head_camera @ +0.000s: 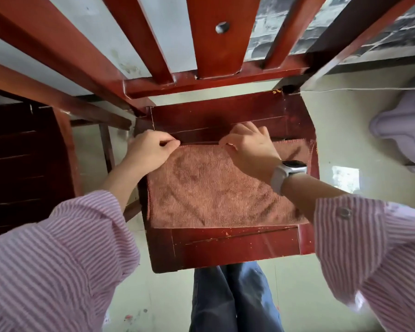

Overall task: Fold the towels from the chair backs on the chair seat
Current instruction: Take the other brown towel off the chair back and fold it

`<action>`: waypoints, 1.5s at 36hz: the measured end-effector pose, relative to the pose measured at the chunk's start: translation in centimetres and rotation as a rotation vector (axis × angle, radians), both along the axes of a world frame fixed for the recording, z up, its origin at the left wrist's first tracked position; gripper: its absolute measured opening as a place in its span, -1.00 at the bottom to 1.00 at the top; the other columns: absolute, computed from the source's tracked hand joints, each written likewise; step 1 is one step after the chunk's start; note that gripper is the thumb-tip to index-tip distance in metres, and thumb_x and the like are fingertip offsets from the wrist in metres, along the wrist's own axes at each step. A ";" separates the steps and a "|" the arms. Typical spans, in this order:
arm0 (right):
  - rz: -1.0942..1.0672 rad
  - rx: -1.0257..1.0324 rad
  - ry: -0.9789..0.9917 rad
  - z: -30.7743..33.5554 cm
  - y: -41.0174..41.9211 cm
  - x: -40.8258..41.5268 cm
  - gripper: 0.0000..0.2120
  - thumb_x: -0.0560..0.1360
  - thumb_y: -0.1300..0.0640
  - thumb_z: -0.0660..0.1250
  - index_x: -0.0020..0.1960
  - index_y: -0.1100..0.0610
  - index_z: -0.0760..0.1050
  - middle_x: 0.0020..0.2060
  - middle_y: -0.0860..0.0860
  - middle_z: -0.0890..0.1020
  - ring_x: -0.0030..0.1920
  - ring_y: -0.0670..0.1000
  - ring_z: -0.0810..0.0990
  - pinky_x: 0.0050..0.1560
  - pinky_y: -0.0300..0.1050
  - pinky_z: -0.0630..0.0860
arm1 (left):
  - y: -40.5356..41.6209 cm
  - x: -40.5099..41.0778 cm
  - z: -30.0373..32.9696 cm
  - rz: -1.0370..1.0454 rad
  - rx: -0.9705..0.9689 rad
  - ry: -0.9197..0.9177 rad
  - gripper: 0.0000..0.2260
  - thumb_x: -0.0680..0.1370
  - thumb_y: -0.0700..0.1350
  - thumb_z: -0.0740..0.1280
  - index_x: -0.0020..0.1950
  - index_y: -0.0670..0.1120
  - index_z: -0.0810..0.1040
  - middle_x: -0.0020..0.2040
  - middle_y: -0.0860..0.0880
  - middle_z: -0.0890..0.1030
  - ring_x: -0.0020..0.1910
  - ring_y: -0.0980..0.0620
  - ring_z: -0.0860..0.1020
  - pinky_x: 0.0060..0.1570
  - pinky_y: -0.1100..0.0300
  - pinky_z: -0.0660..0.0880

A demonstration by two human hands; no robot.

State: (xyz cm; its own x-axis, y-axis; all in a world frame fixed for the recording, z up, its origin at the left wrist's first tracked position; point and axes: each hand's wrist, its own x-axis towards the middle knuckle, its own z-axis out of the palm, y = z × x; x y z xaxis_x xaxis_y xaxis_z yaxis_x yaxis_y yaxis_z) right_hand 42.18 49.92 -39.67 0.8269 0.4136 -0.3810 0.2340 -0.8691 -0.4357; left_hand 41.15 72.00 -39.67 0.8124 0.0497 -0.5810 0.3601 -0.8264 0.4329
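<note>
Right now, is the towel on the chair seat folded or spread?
Folded at least once: a second layer of the towel shows at right, both hands pinching its far edge. Further folds: cannot tell.

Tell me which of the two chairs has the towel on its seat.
The middle chair, facing the person, carries the brown towel under both hands. The second chair, at the left edge, shows bare dark slats.

There is just the one wide-angle view, worn on the person's head, looking steeply down and forward from close above the chair seat, with the chair back looming at the top edge, both forearms reaching in from below and the floor around.
</note>
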 end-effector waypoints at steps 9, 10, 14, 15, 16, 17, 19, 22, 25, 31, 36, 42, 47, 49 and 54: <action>0.016 0.005 0.127 -0.1 1.5 0.7 -0.74 0.58 0.06 0.15 0.19 -0.04 0.52 0.09 -0.01 0.52 0.17 0.04 0.35 0.14 0.00 0.24 | 0.2 0.8 1.0 -0.129 -0.088 0.066 -0.81 0.57 -0.10 0.23 0.09 0.04 0.61 0.07 0.08 0.60 0.17 0.04 0.49 0.31 -0.01 0.30; 0.019 -0.003 0.139 -0.1 1.6 0.8 -0.74 0.57 0.06 0.15 0.20 -0.03 0.52 0.10 -0.02 0.51 0.17 0.03 0.34 0.14 -0.01 0.23 | 0.3 0.7 1.1 -0.153 -0.092 0.075 -0.80 0.58 -0.09 0.22 0.11 0.02 0.60 0.06 0.07 0.58 0.15 0.04 0.49 0.28 0.03 0.33; -0.028 -0.028 0.208 -0.1 2.1 1.2 -0.77 0.56 0.07 0.19 0.17 0.00 0.51 0.12 0.00 0.48 0.21 0.03 0.33 0.22 0.01 0.23 | 0.4 0.5 0.6 -0.238 -0.012 0.120 -0.78 0.57 -0.01 0.22 0.14 0.01 0.58 0.10 -0.02 0.51 0.14 -0.04 0.47 0.24 -0.06 0.34; -0.041 -0.041 0.221 -0.1 2.3 1.3 -0.79 0.55 0.07 0.20 0.15 0.01 0.51 0.13 0.00 0.48 0.22 0.03 0.32 0.23 0.01 0.22 | 0.4 0.5 0.4 -0.241 0.003 0.136 -0.78 0.56 0.00 0.23 0.14 0.02 0.58 0.09 -0.02 0.50 0.14 -0.05 0.47 0.24 -0.09 0.33; -0.047 -0.061 0.235 -0.1 2.4 1.4 -0.80 0.54 0.07 0.21 0.13 0.01 0.50 0.14 0.00 0.47 0.22 0.03 0.32 0.23 0.02 0.22 | 0.4 0.5 0.3 -0.240 0.011 0.142 -0.78 0.56 0.01 0.24 0.14 0.01 0.57 0.09 -0.02 0.50 0.14 -0.06 0.47 0.24 -0.10 0.33; -0.046 -0.085 0.246 -0.2 2.6 1.5 -0.81 0.53 0.07 0.22 0.12 0.02 0.49 0.15 0.01 0.47 0.22 0.04 0.32 0.24 0.02 0.22 | 0.4 0.5 0.1 -0.234 0.016 0.134 -0.79 0.55 0.00 0.24 0.13 0.00 0.57 0.09 -0.02 0.51 0.15 -0.06 0.47 0.25 -0.11 0.32; -0.030 -0.131 0.258 -0.1 2.6 1.6 -0.81 0.52 0.07 0.23 0.12 0.04 0.48 0.16 0.02 0.46 0.23 0.05 0.33 0.25 0.03 0.21 | 0.2 0.4 0.1 -0.211 0.018 0.079 -0.81 0.55 -0.04 0.25 0.11 -0.02 0.58 0.09 -0.02 0.54 0.15 -0.07 0.47 0.24 -0.12 0.32; 0.001 -0.162 0.243 0.3 2.1 1.6 -0.80 0.51 0.05 0.24 0.11 0.05 0.47 0.16 0.02 0.46 0.23 0.05 0.33 0.24 0.03 0.22 | 0.2 0.1 0.2 -0.186 0.050 -0.030 -0.82 0.55 -0.07 0.25 0.08 -0.04 0.59 0.09 -0.02 0.55 0.14 -0.08 0.46 0.22 -0.09 0.31; 0.047 -0.189 0.207 0.9 1.0 1.5 -0.79 0.52 0.02 0.20 0.10 0.06 0.46 0.14 0.01 0.47 0.23 0.04 0.34 0.25 0.05 0.21 | 0.4 -0.5 0.1 -0.188 0.091 -0.099 -0.81 0.56 -0.08 0.24 0.09 -0.05 0.59 0.09 -0.03 0.56 0.12 -0.08 0.46 0.16 -0.05 0.27; 0.021 -0.213 0.167 0.7 -0.7 1.1 -0.85 0.54 0.15 0.13 0.09 0.09 0.40 0.04 0.01 0.55 0.13 0.06 0.42 0.16 0.04 0.21 | 0.1 -1.3 -0.8 -0.174 0.140 -0.153 -0.80 0.59 -0.17 0.16 0.08 -0.09 0.56 0.08 -0.06 0.57 0.08 -0.10 0.46 0.14 -0.08 0.29; -0.045 -0.184 0.113 -0.3 -0.7 0.8 -0.87 0.53 0.26 0.08 0.02 0.14 0.36 -0.11 0.05 0.57 -0.03 0.09 0.43 0.05 0.02 0.23 | 0.1 -1.1 -0.9 -0.175 0.170 -0.172 -0.79 0.59 -0.24 0.14 0.08 -0.13 0.54 0.05 -0.08 0.58 0.06 -0.10 0.48 0.10 -0.06 0.28; -0.095 -0.202 0.094 -1.1 -0.2 1.2 -0.87 0.54 0.24 0.05 0.01 0.16 0.36 -0.09 0.07 0.59 -0.03 0.12 0.46 0.06 0.04 0.25 | -0.1 -0.4 -1.1 -0.205 0.238 -0.140 -0.79 0.56 -0.29 0.16 0.12 -0.12 0.50 0.05 -0.09 0.59 0.06 -0.11 0.52 0.08 -0.02 0.30; -0.104 -0.218 0.083 -1.4 0.1 1.5 -0.82 0.53 0.21 0.01 0.01 0.15 0.38 -0.16 0.05 0.59 -0.07 0.12 0.49 0.08 0.06 0.24 | -0.8 0.3 -1.0 -0.134 0.280 -0.085 -0.83 0.55 -0.22 0.17 0.06 -0.09 0.51 0.02 -0.07 0.59 0.05 -0.11 0.53 0.12 0.01 0.25; -0.113 -0.226 0.073 -1.3 0.0 1.5 -0.83 0.54 0.14 0.05 0.02 0.15 0.39 -0.21 0.03 0.58 -0.07 0.12 0.50 0.10 0.06 0.24 | -0.8 0.2 -0.8 -0.111 0.305 -0.104 -0.86 0.55 -0.15 0.20 0.06 -0.09 0.50 0.00 -0.06 0.60 0.03 -0.11 0.55 0.16 0.00 0.25; -0.098 -0.255 0.024 -0.1 -2.3 1.1 -0.75 0.55 -0.05 0.08 0.07 0.09 0.39 -0.20 0.00 0.60 -0.02 0.07 0.50 0.18 0.07 0.19 | 0.6 -0.9 -1.1 -0.063 0.361 -0.187 -0.87 0.54 -0.07 0.27 0.03 -0.08 0.52 -0.05 -0.06 0.62 0.01 -0.11 0.54 0.13 -0.01 0.25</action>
